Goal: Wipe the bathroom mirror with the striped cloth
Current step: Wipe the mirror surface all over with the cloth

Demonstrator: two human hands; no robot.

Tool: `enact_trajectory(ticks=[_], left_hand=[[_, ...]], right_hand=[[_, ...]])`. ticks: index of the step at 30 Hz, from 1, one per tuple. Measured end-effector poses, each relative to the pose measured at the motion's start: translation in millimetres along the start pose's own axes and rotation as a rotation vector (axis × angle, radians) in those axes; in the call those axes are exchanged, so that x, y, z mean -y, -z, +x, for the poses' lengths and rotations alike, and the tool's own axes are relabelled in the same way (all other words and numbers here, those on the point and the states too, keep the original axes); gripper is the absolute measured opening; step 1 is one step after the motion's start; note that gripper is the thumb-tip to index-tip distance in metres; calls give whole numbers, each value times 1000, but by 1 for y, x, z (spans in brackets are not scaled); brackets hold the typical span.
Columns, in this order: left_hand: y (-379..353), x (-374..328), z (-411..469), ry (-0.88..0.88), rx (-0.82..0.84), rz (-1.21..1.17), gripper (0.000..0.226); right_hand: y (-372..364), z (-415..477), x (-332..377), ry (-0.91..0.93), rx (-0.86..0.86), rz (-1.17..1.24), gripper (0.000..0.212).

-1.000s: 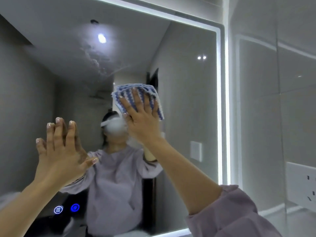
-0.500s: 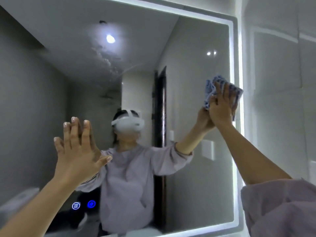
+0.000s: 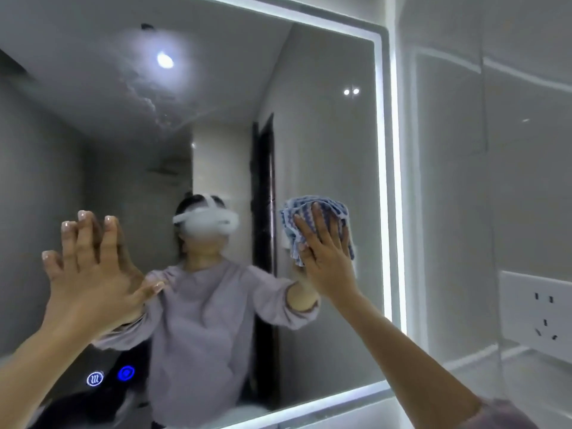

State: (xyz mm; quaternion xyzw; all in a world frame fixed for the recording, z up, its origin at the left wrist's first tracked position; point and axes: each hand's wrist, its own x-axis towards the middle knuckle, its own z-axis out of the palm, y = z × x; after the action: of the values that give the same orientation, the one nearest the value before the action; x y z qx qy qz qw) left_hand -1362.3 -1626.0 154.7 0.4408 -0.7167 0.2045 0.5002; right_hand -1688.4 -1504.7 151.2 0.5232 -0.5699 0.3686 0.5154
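The bathroom mirror (image 3: 328,134) fills most of the view, framed by a lit white strip. My right hand (image 3: 328,258) presses the blue-and-white striped cloth (image 3: 312,209) flat against the glass in the mirror's right part, a little left of the lit edge. The cloth bunches above and beside my fingers. My left hand (image 3: 93,274) rests flat on the glass at the lower left, fingers spread, holding nothing. A smeary patch (image 3: 145,97) shows on the glass near the top.
A glossy tiled wall (image 3: 495,181) stands to the right of the mirror with a white power socket (image 3: 538,314) on it. Two lit touch buttons (image 3: 110,376) glow at the mirror's lower left. The mirror reflects a person in a lilac top.
My right hand swept the cloth from the mirror's middle out to its right edge, then back left and slightly down. My left hand stayed on the glass.
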Motion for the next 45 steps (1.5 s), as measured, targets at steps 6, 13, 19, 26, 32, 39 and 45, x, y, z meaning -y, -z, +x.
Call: enact_trajectory(ticks=[6, 13, 19, 26, 32, 39, 45], left_hand=[[6, -6, -1, 20, 48, -1, 116], [11, -5, -1, 7, 107, 7, 121], [10, -4, -1, 12, 116, -1, 122], [11, -4, -3, 9, 113, -14, 121], [11, -2, -3, 14, 122, -29, 121], [11, -2, -2, 22, 141, -16, 121], [13, -4, -1, 25, 188, 8, 121]], right_hand=[[-6, 24, -46, -529, -280, 63, 47], [11, 4, -77, -682, -102, -3, 62], [5, -28, -12, -597, 5, 65, 56], [-32, -102, 113, 37, 116, 5, 61], [-33, -108, 52, -76, 128, -40, 57], [-11, -125, -32, -797, -60, 178, 61], [-15, -120, -33, -947, -181, 266, 54]])
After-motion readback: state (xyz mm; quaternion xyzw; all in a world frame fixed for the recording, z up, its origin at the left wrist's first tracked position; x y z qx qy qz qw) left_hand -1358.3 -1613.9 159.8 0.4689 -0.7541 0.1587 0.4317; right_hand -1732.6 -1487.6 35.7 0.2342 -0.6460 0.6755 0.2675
